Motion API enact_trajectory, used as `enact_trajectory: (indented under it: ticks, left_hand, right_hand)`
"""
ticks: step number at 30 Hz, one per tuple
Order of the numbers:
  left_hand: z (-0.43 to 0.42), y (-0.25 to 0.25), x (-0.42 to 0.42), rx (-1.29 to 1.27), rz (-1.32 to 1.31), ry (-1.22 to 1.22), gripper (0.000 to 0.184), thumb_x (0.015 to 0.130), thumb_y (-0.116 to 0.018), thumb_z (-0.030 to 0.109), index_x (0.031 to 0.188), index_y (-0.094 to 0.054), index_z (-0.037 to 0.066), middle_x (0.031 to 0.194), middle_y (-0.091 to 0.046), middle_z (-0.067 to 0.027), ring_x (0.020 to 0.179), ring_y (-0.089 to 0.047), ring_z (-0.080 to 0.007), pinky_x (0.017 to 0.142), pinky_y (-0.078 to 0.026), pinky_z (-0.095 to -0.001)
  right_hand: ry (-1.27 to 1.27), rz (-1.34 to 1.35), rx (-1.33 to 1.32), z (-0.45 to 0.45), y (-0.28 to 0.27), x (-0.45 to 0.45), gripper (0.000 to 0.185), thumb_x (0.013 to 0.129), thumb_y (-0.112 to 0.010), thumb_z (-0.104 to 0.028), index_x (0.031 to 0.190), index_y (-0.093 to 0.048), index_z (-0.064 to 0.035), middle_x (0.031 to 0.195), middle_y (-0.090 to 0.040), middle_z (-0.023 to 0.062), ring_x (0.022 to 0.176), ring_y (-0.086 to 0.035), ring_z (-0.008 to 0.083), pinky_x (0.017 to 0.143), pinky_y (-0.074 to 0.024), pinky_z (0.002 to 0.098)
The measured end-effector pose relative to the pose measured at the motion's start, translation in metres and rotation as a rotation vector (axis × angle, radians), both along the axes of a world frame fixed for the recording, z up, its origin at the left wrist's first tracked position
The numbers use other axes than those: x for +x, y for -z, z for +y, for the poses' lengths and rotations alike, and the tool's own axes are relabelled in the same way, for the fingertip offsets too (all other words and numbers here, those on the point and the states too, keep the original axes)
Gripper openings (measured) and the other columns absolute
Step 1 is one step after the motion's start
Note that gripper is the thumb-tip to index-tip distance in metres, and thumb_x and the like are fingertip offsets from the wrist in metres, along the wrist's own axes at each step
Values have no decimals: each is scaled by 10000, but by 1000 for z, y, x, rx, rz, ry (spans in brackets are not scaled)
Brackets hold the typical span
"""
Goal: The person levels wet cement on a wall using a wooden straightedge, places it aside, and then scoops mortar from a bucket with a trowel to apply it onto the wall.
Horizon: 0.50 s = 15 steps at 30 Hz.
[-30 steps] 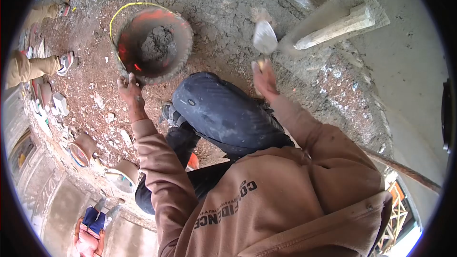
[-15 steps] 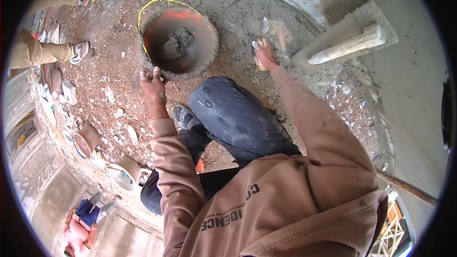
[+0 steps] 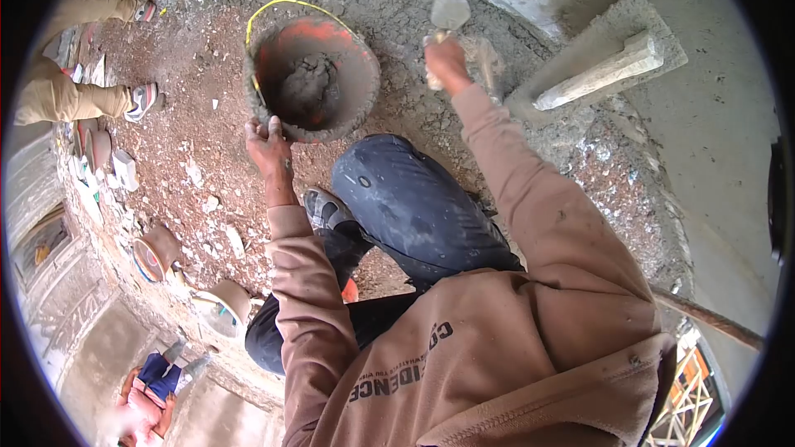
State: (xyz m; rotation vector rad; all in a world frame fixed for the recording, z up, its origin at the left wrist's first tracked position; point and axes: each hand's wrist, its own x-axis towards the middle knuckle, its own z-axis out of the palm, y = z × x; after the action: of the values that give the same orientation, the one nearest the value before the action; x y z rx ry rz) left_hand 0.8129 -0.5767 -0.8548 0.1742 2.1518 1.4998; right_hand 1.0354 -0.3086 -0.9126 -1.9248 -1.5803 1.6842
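Observation:
My left hand [image 3: 269,147] grips the near rim of a round, mortar-caked bucket [image 3: 358,87] with a yellow handle [image 3: 281,2]. Inside it lies a lump of wet grey mortar [image 3: 308,83]. Closed around its handle, my right hand [image 3: 447,62] holds a trowel [image 3: 450,7], its pale blade pointing away from me over the mortar-covered ground. To the right of that hand, a plastering float [image 3: 600,62] with a wooden handle rests with its handle side up. A crumpled clear plastic piece [image 3: 484,62] lies beside my right hand.
A person's legs [image 3: 83,98] in tan trousers stand at the left. More buckets [image 3: 157,252] sit on the rubble-strewn ground at lower left. Another person [image 3: 149,397] is farther off at the bottom left. A wooden pole [image 3: 708,319] lies at the right.
My right hand has moved forward and slightly left, and the trowel blade has turned to show its flat face. My left hand stays on the bucket rim.

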Motion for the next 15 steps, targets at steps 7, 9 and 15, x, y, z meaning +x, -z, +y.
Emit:
enact_trajectory:
  ticks: [7,9,15]
  left_hand:
    - [-58,27,-19,43,-136,-190,175,955,-570,36,1038,-439,116,868,-585,-44,768,-593,-160,598,-556,-353]
    - [-69,26,-8,53,-161,-240,183,953,-573,38,1042,-434,116,876,-586,-41,773,-589,-158,614,-555,-359]
    - [-64,26,0,96,-160,-247,168,948,-594,85,1029,-450,119,907,-575,-21,764,-553,-143,682,-541,-370]
  right_hand:
    - [-337,332,-10,20,-45,7,688,976,-553,-333,1484,-260,27,1032,-618,208,712,-631,200,672,-539,384]
    - [-319,352,-28,7,-59,15,711,979,-547,-348,1496,-234,26,948,-567,157,607,-568,150,618,-523,349]
    - [-251,-100,9,-84,35,131,724,967,-518,-395,1481,-259,44,1216,-570,275,951,-641,347,871,-500,438]
